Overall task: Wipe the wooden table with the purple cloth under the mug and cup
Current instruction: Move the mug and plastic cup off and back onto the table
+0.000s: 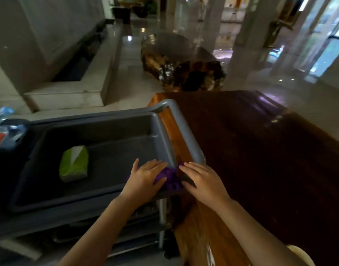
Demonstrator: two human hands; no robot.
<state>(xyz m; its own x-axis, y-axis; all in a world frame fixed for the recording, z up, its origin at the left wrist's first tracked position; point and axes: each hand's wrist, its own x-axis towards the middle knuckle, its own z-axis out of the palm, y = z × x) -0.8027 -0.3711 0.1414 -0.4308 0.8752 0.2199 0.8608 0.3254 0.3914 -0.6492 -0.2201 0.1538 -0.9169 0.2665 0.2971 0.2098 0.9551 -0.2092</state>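
A bunched purple cloth point(171, 178) lies on the right front corner of a grey cart tray point(107, 156), beside the wooden table point(260, 150). My left hand point(145, 176) rests flat on the cloth's left part, fingers spread. On the cloth's right side lies my right hand point(201, 180), fingers stretched out over the tray rim. Neither hand visibly grips the cloth. No mug or cup is in view, apart from a pale rounded edge point(301, 255) at the bottom right that I cannot identify.
A green and white packet point(73, 164) lies in the tray. The cart's grey handle point(186, 129) overlaps the table's left edge. A dark carved wooden block point(184, 68) stands on the glossy floor beyond the table. Plastic bottles point(1, 114) sit at far left.
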